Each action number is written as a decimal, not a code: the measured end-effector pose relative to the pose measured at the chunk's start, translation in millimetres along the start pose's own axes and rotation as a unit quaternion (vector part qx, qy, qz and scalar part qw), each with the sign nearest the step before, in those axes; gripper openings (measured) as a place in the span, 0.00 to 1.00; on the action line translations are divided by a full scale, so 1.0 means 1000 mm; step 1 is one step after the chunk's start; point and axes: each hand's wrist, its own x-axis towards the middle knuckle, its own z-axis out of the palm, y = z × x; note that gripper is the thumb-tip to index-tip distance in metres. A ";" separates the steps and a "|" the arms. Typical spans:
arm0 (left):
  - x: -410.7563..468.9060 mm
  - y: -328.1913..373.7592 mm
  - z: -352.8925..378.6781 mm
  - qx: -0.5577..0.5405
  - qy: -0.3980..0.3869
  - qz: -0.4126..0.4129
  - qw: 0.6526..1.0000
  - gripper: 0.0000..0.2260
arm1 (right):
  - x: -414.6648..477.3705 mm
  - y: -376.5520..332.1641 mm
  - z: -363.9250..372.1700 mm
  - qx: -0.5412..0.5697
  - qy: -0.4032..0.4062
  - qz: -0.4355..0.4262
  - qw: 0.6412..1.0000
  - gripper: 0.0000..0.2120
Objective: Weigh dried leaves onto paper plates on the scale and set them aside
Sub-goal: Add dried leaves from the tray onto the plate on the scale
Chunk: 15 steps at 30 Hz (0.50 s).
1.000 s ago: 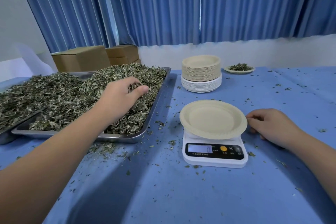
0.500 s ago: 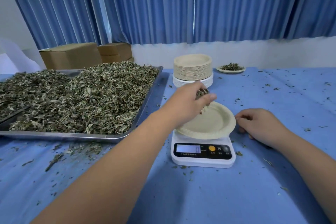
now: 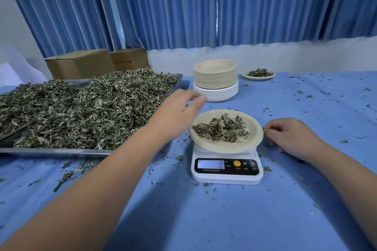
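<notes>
The left hand (image 3: 179,112) hovers blurred, fingers loosely spread and empty, just left of the paper plate (image 3: 254,138) on the scale (image 3: 226,178). The right hand (image 3: 291,136) rests on the bench (image 3: 204,220) just right of that plate, fingers loosely curled and gripping nothing; whether its tips touch the rim is unclear.

Half a second ago the left hand pinched a tuft over a bare plate. Now the dried leaves (image 3: 221,130) lie heaped in it, and the hand has swung toward the heaped tray (image 3: 61,151).

There is one scale, one stack of plates (image 3: 215,79) beyond the left hand, one filled plate (image 3: 258,78) far behind the right hand, and two boxes (image 3: 81,64).
</notes>
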 end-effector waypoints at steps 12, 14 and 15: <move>-0.051 -0.079 -0.031 0.076 -0.159 -0.195 0.965 0.38 | 0.002 0.001 0.001 -0.011 0.000 -0.002 1.000 0.11; -0.053 -0.078 -0.031 0.109 -0.155 -0.189 0.964 0.40 | 0.001 0.002 0.001 -0.013 0.000 -0.001 1.000 0.11; -0.054 -0.078 -0.031 0.140 -0.153 -0.187 0.960 0.42 | 0.001 0.002 0.001 -0.016 -0.001 0.000 1.000 0.11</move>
